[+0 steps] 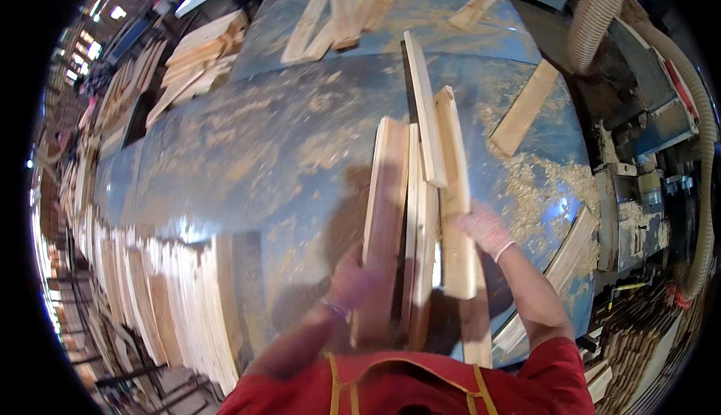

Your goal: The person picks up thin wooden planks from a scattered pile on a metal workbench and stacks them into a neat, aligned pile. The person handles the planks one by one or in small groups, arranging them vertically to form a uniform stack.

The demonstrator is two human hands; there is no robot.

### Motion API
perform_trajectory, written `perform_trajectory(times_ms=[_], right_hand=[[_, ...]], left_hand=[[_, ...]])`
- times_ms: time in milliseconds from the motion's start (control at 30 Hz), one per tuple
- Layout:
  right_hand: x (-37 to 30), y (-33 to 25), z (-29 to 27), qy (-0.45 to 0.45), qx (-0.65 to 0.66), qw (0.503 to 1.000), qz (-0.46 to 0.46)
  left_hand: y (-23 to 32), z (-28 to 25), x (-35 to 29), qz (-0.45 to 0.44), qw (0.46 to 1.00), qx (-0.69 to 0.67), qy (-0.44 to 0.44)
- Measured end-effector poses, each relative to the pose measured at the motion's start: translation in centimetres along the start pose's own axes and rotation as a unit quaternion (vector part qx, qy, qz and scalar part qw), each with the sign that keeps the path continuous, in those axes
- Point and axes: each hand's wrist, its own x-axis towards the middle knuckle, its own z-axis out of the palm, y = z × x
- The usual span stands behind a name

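Note:
Several pale wooden boards stand or lie lengthwise in front of me on the blue worktable. My left hand (351,276), gloved and blurred, is closed at the outer side of the left board (389,182). At the right, my right hand (487,229), in a pale pinkish glove, grips the outer edge of the right board (457,212); its fingertips are partly hidden. Between them are a narrow board (424,242) on edge and a longer, tilted board (423,114) that reaches farther away from me. Dark gaps separate some of these boards.
Loose boards (344,17) lie at the table's far end, and another board (526,107) lies right amid sawdust (552,182). Stacked boards (161,302) fill the near left; a second pile (199,54) stands far left. A ribbed hose (601,17) and machinery (638,212) flank the right.

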Motion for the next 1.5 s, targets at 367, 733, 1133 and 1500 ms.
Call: perform_trajectory(times_ms=[367,733,1133,1500], right_hand=[[-17.7,-8.2,23.7,0.036,0.074,0.996,-0.044],[-26.1,-16.9,49.5,-0.413,-0.148,0.885,-0.155],[-20.4,-0.8,24.2,0.166,-0.202,0.963,0.061],[-9.9,-6.7,14.2,-0.106,-0.04,0.984,-0.135]], left_hand=[[-7.8,-22.5,-17.8,0.059,0.916,0.279,0.282],[-20.8,-32.5,-27.4,0.221,0.714,0.57,0.342],[-14.9,-25.1,-23.2,0.336,0.767,0.525,0.156],[-11.2,-16.3,-10.7,-0.08,0.981,-0.13,-0.12]])
